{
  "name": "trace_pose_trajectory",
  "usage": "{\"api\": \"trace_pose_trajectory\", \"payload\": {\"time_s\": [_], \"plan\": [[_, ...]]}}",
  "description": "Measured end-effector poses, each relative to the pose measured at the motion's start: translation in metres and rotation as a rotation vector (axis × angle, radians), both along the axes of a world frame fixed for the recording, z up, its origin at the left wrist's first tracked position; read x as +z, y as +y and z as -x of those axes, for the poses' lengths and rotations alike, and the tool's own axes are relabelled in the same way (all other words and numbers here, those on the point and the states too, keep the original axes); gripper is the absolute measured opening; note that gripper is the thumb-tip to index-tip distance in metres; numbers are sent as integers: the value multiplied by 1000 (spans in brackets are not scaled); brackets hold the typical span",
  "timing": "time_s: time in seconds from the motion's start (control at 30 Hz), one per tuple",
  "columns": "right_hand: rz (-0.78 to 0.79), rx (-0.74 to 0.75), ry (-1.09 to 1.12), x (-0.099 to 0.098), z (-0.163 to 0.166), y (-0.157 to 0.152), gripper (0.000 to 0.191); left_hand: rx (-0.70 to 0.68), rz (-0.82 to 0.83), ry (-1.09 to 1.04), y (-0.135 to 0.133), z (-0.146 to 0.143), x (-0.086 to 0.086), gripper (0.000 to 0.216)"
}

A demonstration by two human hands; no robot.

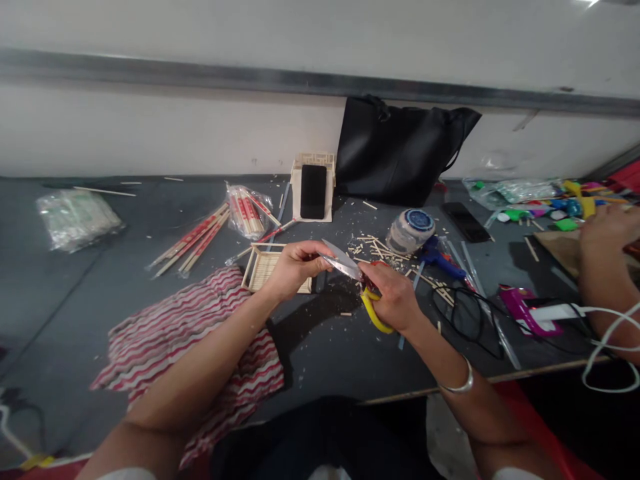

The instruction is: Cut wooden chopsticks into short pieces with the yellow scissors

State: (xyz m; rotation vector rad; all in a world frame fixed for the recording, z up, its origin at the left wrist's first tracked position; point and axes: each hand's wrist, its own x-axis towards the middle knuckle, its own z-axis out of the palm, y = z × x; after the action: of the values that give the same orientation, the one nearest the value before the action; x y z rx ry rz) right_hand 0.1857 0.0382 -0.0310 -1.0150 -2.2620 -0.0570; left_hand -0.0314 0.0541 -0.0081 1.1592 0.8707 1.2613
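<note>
My right hand (397,298) is wrapped round the handles of a pair of scissors (345,264) with yellow grips. The metal blades point left and up, towards my left hand (299,268). Thumb and fingers of that hand are pinched together at the blade tips; whatever they hold is too small to make out. Behind my left hand, partly hidden by it, sits a small open frame made of thin wooden sticks (263,270). Cut stick pieces (380,250) and chips lie scattered beyond the scissors.
A striped cloth (200,340) lies under my left forearm. Beyond are packed sticks (247,212), a phone on a stick-built stand (313,192), a black bag (400,150), a jar (411,231) and a blue glue gun (440,259). Cables and another person's arm (607,287) are at right.
</note>
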Motion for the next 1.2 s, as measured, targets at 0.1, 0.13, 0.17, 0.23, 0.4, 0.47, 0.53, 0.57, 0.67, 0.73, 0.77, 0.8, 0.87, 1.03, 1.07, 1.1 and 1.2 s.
{"api": "trace_pose_trajectory", "payload": {"time_s": [0.1,0.13,0.17,0.23,0.4,0.47,0.53,0.57,0.67,0.73,0.77,0.8,0.87,1.03,1.07,1.1,1.2], "plan": [[-19,-17,-11,-3,0,0,30,-7,13,23,0,0,0,37],[-17,-24,-13,-4,0,0,31,-11,14,26,0,0,0,39],[-10,-28,-12,-4,-1,0,33,-16,14,26,0,0,1,40],[9,-23,-1,-5,0,0,36,-27,12,20,0,-1,1,43],[26,0,74,-5,1,3,31,-64,29,-25,2,-3,-1,48],[18,3,72,-5,2,4,32,-83,26,-57,3,-2,-2,48],[2,2,57,-6,2,5,35,-101,12,-73,3,-1,-4,47],[-4,-2,48,-6,1,5,35,-112,3,-71,3,-1,-4,47],[2,-12,33,-6,1,6,37,-144,-18,-48,3,0,-5,43],[1,-6,30,-5,0,6,37,-157,-24,-34,2,1,-5,41],[-1,0,29,-5,0,6,37,-160,-23,-30,2,1,-4,42],[-4,8,28,-4,0,5,36,-162,-20,-31,1,1,-4,43],[-2,20,26,-3,1,5,36,-169,-8,-38,1,1,-3,45],[51,15,15,-1,1,4,33,-194,7,-66,1,2,-4,42],[64,13,14,-1,0,4,34,-195,8,-70,1,2,-5,41],[74,14,15,-2,0,4,34,-196,8,-72,1,2,-5,40],[90,28,18,-1,0,3,36,-203,10,-78,2,3,-6,38]]}}
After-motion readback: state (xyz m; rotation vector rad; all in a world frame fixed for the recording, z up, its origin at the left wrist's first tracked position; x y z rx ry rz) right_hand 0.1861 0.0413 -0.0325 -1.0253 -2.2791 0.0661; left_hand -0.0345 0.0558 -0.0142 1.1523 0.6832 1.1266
